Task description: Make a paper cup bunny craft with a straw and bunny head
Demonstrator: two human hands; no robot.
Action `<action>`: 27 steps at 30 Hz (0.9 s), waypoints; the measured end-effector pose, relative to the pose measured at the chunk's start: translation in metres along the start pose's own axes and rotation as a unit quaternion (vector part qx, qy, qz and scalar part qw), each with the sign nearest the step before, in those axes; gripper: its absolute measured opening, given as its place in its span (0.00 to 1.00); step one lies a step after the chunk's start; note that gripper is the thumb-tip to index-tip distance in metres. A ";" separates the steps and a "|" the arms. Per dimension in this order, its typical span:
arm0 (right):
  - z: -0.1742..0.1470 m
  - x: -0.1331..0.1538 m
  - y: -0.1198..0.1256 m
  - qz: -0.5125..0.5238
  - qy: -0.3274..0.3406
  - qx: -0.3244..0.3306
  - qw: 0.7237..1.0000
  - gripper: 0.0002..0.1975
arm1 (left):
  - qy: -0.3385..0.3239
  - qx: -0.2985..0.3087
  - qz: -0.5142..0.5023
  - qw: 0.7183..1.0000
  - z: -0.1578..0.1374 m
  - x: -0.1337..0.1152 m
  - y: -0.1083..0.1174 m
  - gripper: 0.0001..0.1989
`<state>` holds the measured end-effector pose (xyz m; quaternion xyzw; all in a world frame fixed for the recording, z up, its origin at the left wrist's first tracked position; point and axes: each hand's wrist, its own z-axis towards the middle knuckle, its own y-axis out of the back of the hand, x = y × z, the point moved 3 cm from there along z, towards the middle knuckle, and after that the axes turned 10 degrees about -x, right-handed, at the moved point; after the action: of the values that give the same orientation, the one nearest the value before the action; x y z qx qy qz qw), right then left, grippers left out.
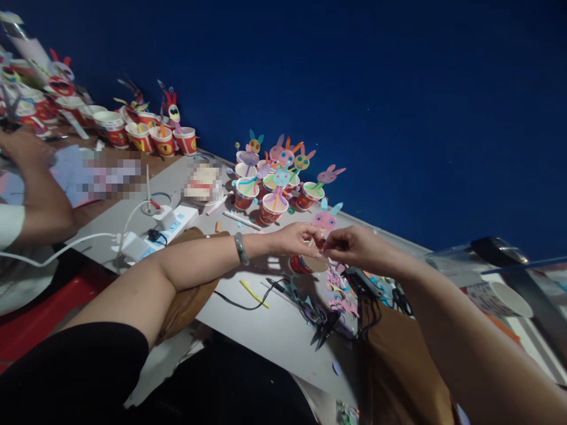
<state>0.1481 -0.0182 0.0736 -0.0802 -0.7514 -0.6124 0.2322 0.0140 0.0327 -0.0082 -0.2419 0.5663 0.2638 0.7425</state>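
Observation:
My left hand (295, 239), with a bangle on its wrist, reaches in from the left with its fingers pinched. Opposite it, my right hand (352, 245) is also closed in a pinch. The fingertips nearly meet, and whatever small thing lies between them is too hidden to name. Directly below them is a red and white paper cup (300, 264), its rim partly covered by the hands. A pink paper rabbit face (325, 220) with light blue ears shows just behind my fingers; its lower part is hidden.
Finished rabbit cups (273, 208) stand along the wall. Scissors (325, 330), colourful paper scraps (341, 295) and a yellow strip (254, 294) lie nearby. A power strip (177, 224) with cables is at left. Another person's arm (42, 183) works at far left, near more cups (185, 140).

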 end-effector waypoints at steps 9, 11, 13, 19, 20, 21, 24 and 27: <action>0.002 0.001 0.001 0.020 -0.010 0.002 1.000 0.13 | 0.031 0.000 -0.034 0.999 -0.001 0.002 0.002 0.08; 0.000 0.001 0.004 0.034 -0.015 -0.011 0.999 0.18 | 0.062 -0.004 -0.073 0.995 -0.002 0.003 0.002 0.11; -0.004 -0.002 0.008 0.049 -0.025 -0.046 0.997 0.23 | 0.091 -0.014 -0.108 0.990 -0.003 0.004 0.003 0.13; -0.023 -0.016 -0.003 0.173 -0.109 -0.155 0.967 0.23 | 0.109 -0.065 -0.118 0.985 -0.001 0.001 0.007 0.14; -0.026 -0.018 -0.008 0.190 -0.121 -0.176 0.958 0.23 | 0.111 -0.074 -0.119 0.984 -0.001 0.000 0.008 0.14; -0.029 -0.019 -0.013 0.204 -0.128 -0.200 0.950 0.23 | 0.112 -0.080 -0.120 0.983 -0.001 0.000 0.009 0.14; -0.032 -0.020 -0.027 0.242 -0.130 -0.267 0.924 0.21 | 0.120 -0.088 -0.132 0.980 -0.001 0.001 0.009 0.14; -0.030 -0.019 -0.037 0.254 -0.128 -0.307 0.908 0.20 | 0.129 -0.082 -0.156 0.976 -0.001 0.003 0.008 0.14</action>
<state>0.1573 -0.0525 0.0362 -0.4134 -0.5035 -0.7177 0.2460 0.0082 0.0384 -0.0115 -0.4191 0.5892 0.1569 0.6727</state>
